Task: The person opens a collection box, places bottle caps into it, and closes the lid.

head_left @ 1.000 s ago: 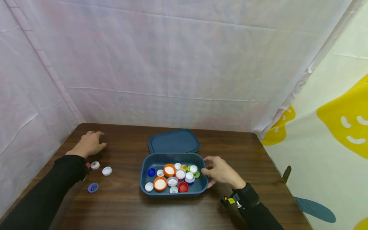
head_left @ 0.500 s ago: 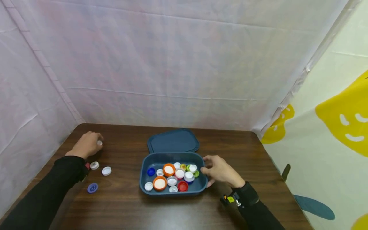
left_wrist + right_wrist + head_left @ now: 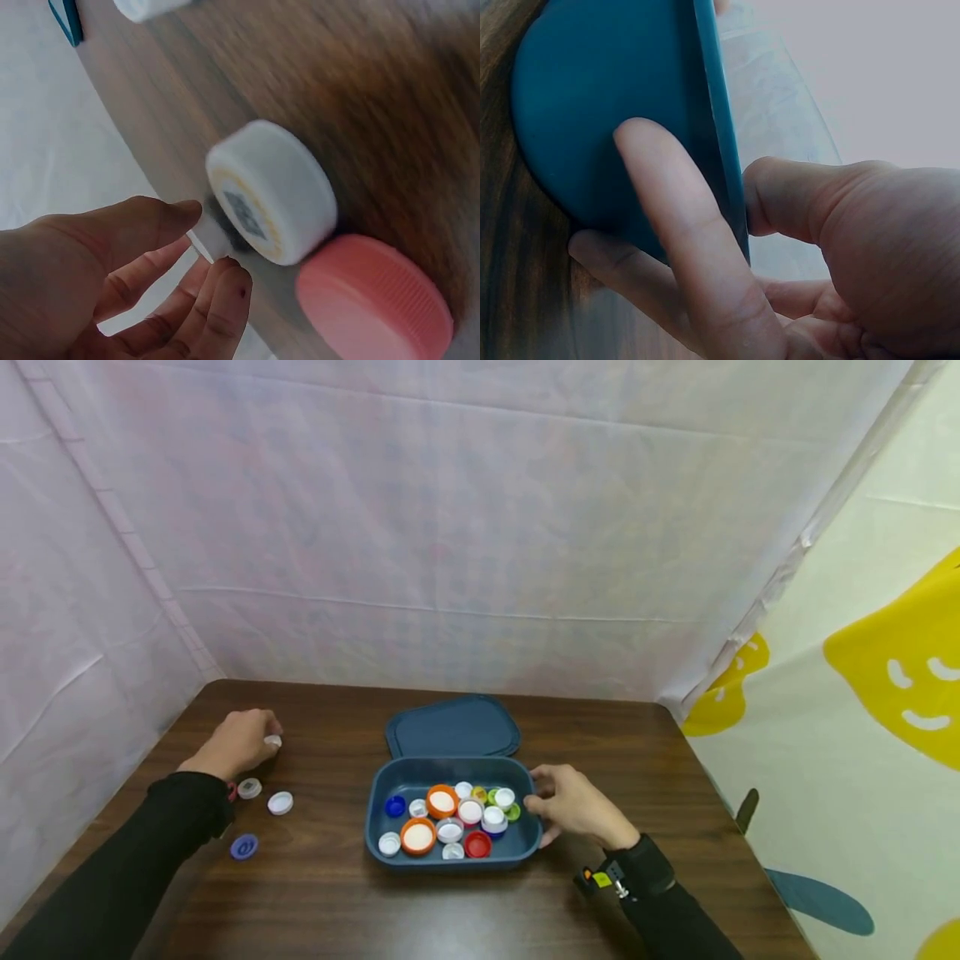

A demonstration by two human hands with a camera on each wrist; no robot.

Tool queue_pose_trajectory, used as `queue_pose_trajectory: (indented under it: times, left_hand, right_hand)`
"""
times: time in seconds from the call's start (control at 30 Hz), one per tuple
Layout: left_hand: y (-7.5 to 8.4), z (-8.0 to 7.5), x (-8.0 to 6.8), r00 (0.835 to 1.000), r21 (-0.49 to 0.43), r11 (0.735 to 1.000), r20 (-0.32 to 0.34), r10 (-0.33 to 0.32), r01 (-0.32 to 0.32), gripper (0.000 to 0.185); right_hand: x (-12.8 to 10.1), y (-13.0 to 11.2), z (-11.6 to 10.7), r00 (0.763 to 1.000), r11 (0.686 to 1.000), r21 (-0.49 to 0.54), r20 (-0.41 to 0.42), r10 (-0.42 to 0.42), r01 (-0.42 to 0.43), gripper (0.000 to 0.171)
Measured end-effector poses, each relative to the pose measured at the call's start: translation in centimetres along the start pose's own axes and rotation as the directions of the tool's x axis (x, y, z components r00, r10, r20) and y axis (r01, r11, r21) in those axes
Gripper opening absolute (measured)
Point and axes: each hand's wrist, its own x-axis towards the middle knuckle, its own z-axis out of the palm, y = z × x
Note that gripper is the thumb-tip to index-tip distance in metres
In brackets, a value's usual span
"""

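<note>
My left hand (image 3: 242,742) is over the far left of the table and pinches a small white cap (image 3: 272,741) at its fingertips. In the left wrist view the thumb and a finger pinch the thin white cap (image 3: 202,241) edge-on. My right hand (image 3: 573,806) grips the right wall of an open blue container (image 3: 377,839) holding several coloured caps (image 3: 442,802). In the right wrist view the hand (image 3: 705,225) has its thumb over the rim and its fingers on the outer wall of the container (image 3: 592,105).
Beside my left wrist lie a white cap (image 3: 249,788) and a red cap (image 3: 232,791), seen close as white cap (image 3: 274,191) and red cap (image 3: 375,296). Another white cap (image 3: 280,803) and a blue cap (image 3: 243,847) lie nearer. The blue lid (image 3: 453,727) lies behind the container. Fabric walls surround the brown table (image 3: 615,752).
My left hand lay on the table a second ago; it has since lifted a small white cap and drifted slightly right and nearer. The right hand has stayed on the container.
</note>
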Motion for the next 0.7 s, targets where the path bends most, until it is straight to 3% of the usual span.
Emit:
queue_pose_trajectory:
  times: [0.13, 0.33, 0.5, 0.7]
  left_hand:
    - [1.4, 0.0, -0.3, 1.0, -0.009, 1.0, 0.005, 0.028, -0.028, 0.021]
    - [4.8, -0.2, -0.9, 0.997, -0.031, 0.997, 0.042, 0.067, -0.066, 0.028]
    - [8.0, 0.3, -1.6, 0.988, -0.053, 0.987, -0.006, 0.152, -0.152, 0.025]
    - [12.0, 0.8, -2.5, 0.965, -0.067, 0.963, -0.056, 0.256, -0.26, 0.02]
  right_hand:
    - [0.0, 0.1, -0.1, 1.0, 1.0, 0.0, -0.006, 0.004, -0.004, 0.056]
    - [0.1, 0.1, -0.1, 1.0, 1.0, 0.002, -0.013, 0.011, -0.011, 0.055]
    - [0.2, -0.1, -0.2, 1.0, 1.0, 0.009, 0.0, 0.002, -0.002, 0.056]
    - [0.2, -0.1, -0.2, 1.0, 1.0, 0.008, -0.002, 0.002, -0.002, 0.057]
